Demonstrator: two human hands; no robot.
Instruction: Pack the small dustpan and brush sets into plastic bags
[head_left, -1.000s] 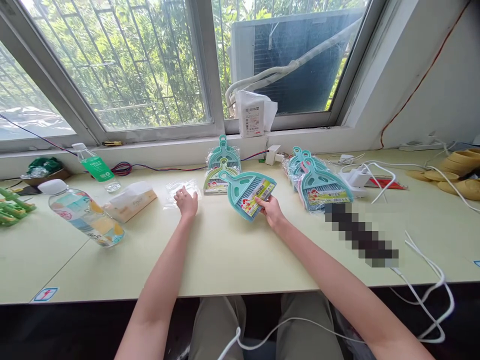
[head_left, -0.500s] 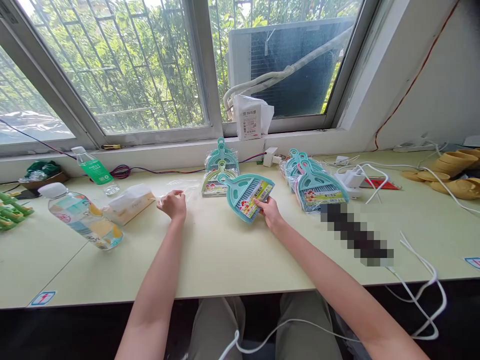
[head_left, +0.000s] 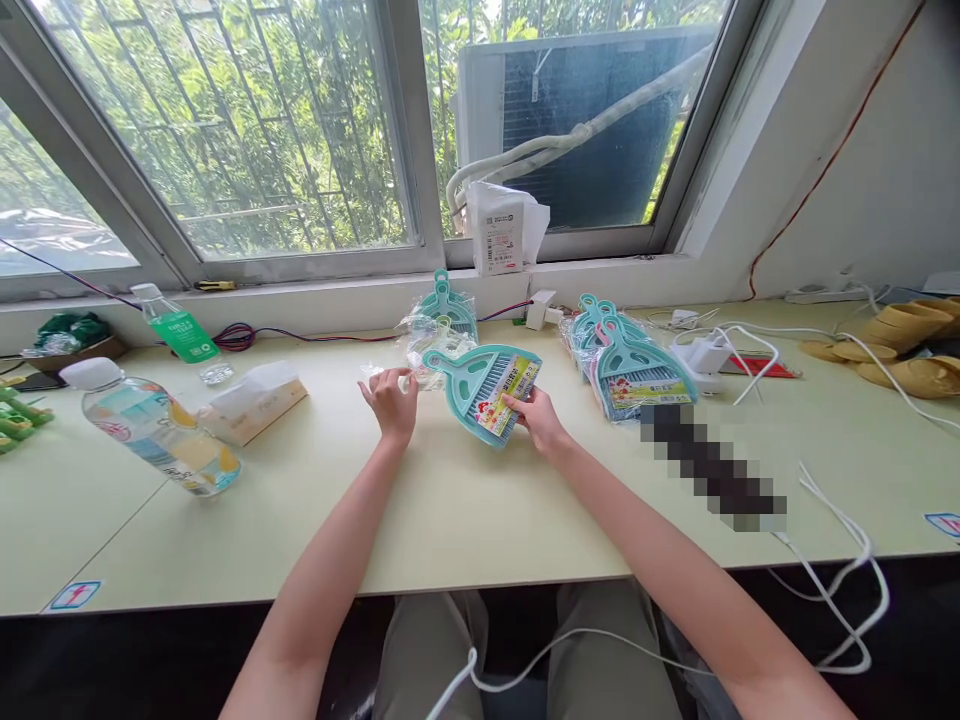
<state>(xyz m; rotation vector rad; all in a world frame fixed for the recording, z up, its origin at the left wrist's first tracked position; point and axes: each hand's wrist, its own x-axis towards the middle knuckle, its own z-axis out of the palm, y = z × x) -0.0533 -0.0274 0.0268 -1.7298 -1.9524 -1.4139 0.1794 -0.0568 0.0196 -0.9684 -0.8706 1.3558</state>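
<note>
My right hand [head_left: 538, 420] grips the lower edge of a turquoise mini dustpan and brush set [head_left: 487, 392], tilted, its handle pointing up and left. A yellow printed label crosses the bristles. Beside it, my left hand [head_left: 394, 405] is closed in a pinch on a clear plastic bag [head_left: 420, 350], thin and crumpled, which spreads behind the fingers. Behind the bag stand more dustpan sets [head_left: 444, 300], one of them partly hidden by the film and the held set. To the right, several wrapped turquoise dustpan sets [head_left: 645, 375] lie in an overlapping pile.
At left are a large juice bottle [head_left: 161, 430], a green-labelled bottle [head_left: 180, 335] and a tissue pack [head_left: 255, 405]. White chargers and cables [head_left: 709, 360] lie at right, near a blurred dark object [head_left: 712, 470]. A window sill [head_left: 337, 285] bounds the table's back.
My left hand has moved right, drawing the plastic bag across in front of the standing sets. My right hand keeps its hold on the dustpan set, which has shifted slightly left.
</note>
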